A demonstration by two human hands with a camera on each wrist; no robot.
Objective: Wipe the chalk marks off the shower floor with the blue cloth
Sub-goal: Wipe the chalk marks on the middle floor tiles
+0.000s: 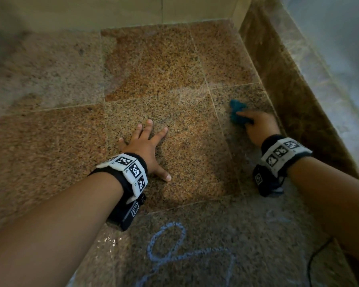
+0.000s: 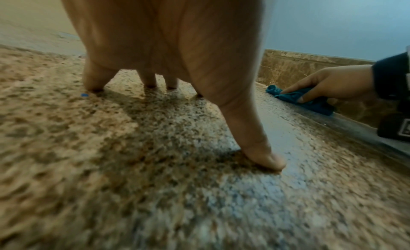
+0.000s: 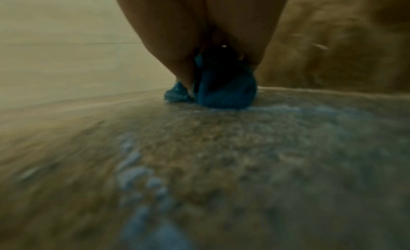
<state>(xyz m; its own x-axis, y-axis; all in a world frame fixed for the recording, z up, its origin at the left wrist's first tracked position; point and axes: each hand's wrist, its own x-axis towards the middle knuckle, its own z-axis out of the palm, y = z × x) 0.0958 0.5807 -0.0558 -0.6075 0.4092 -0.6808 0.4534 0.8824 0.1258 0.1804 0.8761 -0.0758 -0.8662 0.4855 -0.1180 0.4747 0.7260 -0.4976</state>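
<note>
Left hand [image 1: 146,149] splayed flat on floor [image 1: 50,141] (bracing); right hand [image 1: 257,125] grips blue cloth [image 1: 237,109].

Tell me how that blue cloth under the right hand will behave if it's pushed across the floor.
The blue cloth looks soft and floppy: it is bunched into folds under the right hand, so it will probably crumple rather than slide flat. The shower floor is speckled and looks rough, so the cloth likely drags and needs pressure. It seems light.

chalk marks [image 1: 174,253] cut off at bottom edge, blue cloth [image 1: 237,111] partly under right hand [image 1: 257,125], rt wrist view blurred
</note>
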